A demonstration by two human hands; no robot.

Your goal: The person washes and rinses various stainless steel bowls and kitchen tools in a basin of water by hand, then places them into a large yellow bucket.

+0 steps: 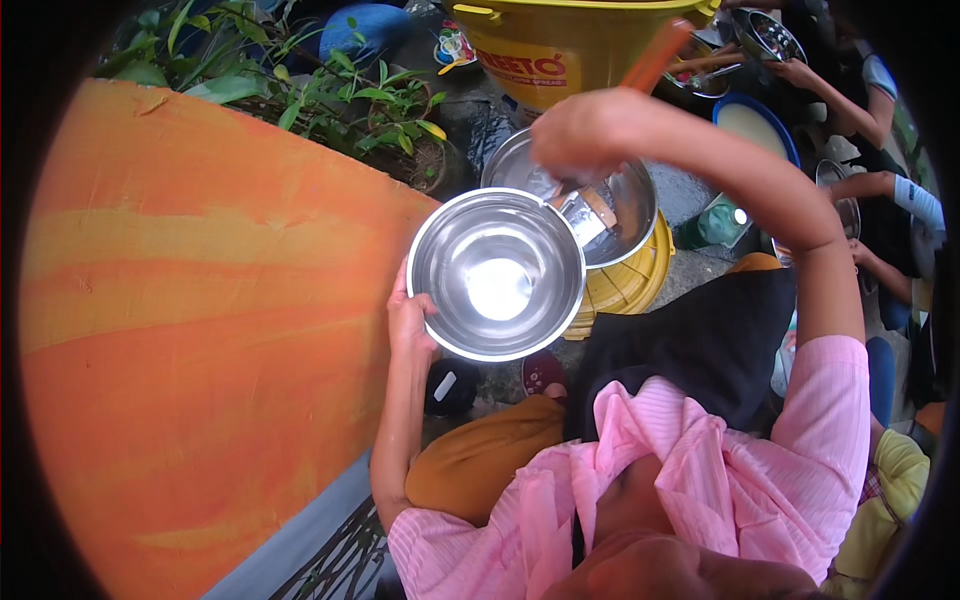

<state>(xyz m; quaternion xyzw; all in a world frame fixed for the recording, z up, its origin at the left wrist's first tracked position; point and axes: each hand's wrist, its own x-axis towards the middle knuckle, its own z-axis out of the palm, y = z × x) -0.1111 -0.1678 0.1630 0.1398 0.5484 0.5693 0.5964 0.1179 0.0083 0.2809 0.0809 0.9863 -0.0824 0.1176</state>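
My left hand (410, 315) grips the left rim of a shiny round metal pan (499, 274), its hollow inside facing up. The pan's short flat handle (589, 217) points to the upper right, over a wider metal basin (637, 217). My right hand (577, 135), blurred, is bent over that basin near its upper rim; its fingers are partly hidden, so what it holds cannot be told. A blurred orange-red object (658, 56) shows just beyond the wrist. The basin rests above a yellow plastic lid (630, 289).
An orange painted wall (225, 247) fills the left side. Ahead stand a large yellow bucket (585, 45) and potted plants (360, 97). To the right are a green bottle (712, 223), a blue-rimmed basin of cloudy liquid (750, 127) and other people's hands with metal bowls (772, 37).
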